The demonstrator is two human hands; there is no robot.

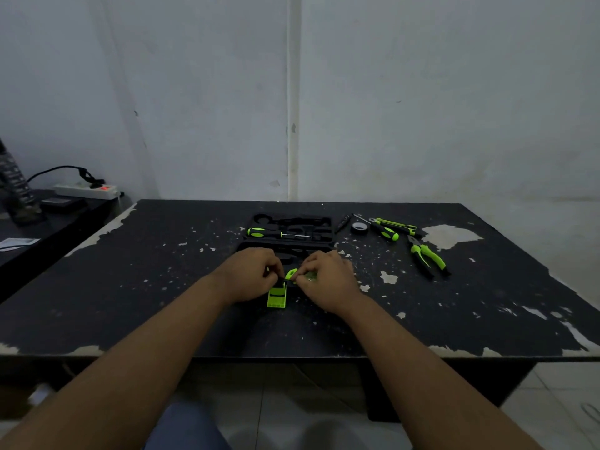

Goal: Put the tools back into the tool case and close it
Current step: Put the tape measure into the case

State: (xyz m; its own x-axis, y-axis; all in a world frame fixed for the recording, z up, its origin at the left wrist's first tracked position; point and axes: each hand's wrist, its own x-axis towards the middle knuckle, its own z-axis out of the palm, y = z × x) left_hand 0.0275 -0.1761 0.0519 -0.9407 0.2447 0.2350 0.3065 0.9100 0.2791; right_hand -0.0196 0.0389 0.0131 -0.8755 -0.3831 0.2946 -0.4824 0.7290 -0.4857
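Observation:
The black tool case lies open at the middle of the table, with one green-handled screwdriver in its far half. My left hand and my right hand meet over the case's near half, and their fingers pinch small green and black pieces between them. Just below my hands a green holder stands on the table. Right of the case lie a black pen-like tool, a roll of black tape, two green-and-black tools and green-handled pliers.
The black table top is chipped, with pale patches. A lower side table at the left carries a white power strip with a black cable. A white wall rises behind.

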